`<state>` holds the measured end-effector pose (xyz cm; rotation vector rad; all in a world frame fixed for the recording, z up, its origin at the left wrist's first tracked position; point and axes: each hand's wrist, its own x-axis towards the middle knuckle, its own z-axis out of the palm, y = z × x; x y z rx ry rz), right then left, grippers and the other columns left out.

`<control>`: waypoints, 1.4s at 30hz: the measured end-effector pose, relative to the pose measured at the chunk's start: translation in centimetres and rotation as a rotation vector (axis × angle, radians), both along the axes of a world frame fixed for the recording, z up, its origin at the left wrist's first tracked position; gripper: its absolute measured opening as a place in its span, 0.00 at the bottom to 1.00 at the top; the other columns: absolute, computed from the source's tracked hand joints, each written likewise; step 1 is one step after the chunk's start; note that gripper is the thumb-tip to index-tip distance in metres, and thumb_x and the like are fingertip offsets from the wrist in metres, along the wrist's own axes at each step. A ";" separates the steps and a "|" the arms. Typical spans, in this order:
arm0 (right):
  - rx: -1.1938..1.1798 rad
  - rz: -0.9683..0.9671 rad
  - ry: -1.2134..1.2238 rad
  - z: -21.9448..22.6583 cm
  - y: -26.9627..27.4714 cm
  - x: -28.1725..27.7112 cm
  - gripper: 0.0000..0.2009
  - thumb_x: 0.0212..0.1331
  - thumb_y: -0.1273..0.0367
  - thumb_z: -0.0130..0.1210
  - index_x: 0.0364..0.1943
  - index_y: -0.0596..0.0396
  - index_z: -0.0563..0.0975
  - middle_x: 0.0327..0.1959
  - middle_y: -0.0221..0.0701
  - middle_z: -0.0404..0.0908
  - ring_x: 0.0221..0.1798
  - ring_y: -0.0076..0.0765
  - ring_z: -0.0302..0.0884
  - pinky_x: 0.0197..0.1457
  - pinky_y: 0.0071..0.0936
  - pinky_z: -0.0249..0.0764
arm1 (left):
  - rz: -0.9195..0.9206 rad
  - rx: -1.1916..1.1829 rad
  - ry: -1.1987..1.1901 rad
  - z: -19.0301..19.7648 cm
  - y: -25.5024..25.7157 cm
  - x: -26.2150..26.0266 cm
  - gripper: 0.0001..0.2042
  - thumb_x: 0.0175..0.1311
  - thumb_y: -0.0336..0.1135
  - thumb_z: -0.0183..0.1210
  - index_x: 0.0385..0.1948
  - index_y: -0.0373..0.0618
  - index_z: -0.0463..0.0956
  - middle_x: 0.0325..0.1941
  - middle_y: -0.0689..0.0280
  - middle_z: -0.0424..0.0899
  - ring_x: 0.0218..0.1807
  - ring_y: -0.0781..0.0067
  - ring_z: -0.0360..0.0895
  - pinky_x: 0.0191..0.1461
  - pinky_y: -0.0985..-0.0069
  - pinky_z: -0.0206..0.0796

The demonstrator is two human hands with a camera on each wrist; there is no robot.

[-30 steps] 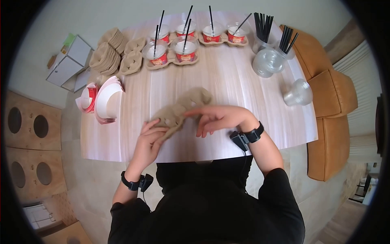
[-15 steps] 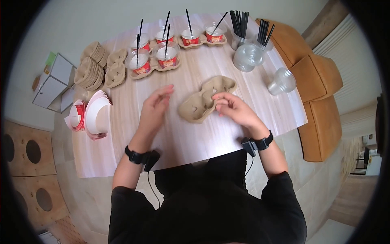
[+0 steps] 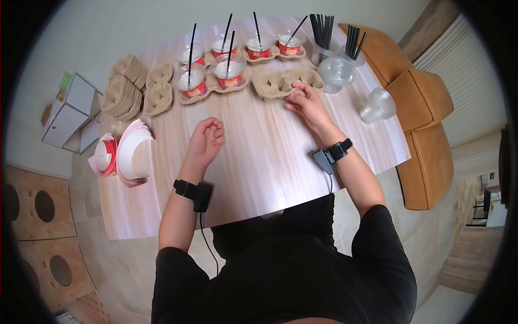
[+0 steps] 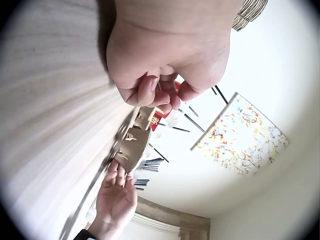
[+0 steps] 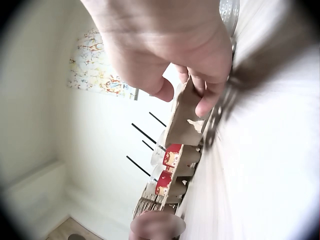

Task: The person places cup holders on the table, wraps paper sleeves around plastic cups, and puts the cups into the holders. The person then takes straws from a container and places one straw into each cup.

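A brown moulded cup carrier [image 3: 267, 85] with two wells sits at the back of the table, beside the carriers that hold cups. My right hand [image 3: 312, 112] grips its near right edge. In the right wrist view the fingers [image 5: 205, 106] curl under the carrier [image 5: 181, 125], with the thumb on the other side. Over the middle of the table my left hand [image 3: 206, 141] has its fingers loosely curled and holds nothing. To the left of the gripped carrier, a clear cup with a red sleeve [image 3: 229, 81] stands in another carrier, a black straw in it.
Several more cups with straws line the back. Stacked carriers [image 3: 120, 101] and a separate carrier [image 3: 158, 98] are at the back left. Pink-edged paper sleeves [image 3: 131, 159] lie at the left. Black straws [image 3: 322, 33], clear plastic cups [image 3: 334, 74] and tilted nested cups [image 3: 377, 106] occupy the right.
The left hand has let go of the carrier and drawn away from it. The right hand has moved the carrier from the table's middle to the back, turning it parallel to the row.
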<state>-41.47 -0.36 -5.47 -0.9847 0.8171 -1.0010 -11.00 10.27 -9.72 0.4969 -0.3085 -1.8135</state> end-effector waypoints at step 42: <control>-0.239 0.308 0.565 4.8 0.1 -6.3 0.21 0.62 0.70 0.54 0.60 0.57 0.66 0.47 0.32 0.76 0.47 0.26 0.76 0.50 0.24 0.74 | 0.025 0.023 -0.077 0.5 0.0 -0.5 0.07 0.67 0.32 0.47 0.30 0.42 0.71 0.30 0.66 0.75 0.25 0.82 0.65 0.21 0.86 0.52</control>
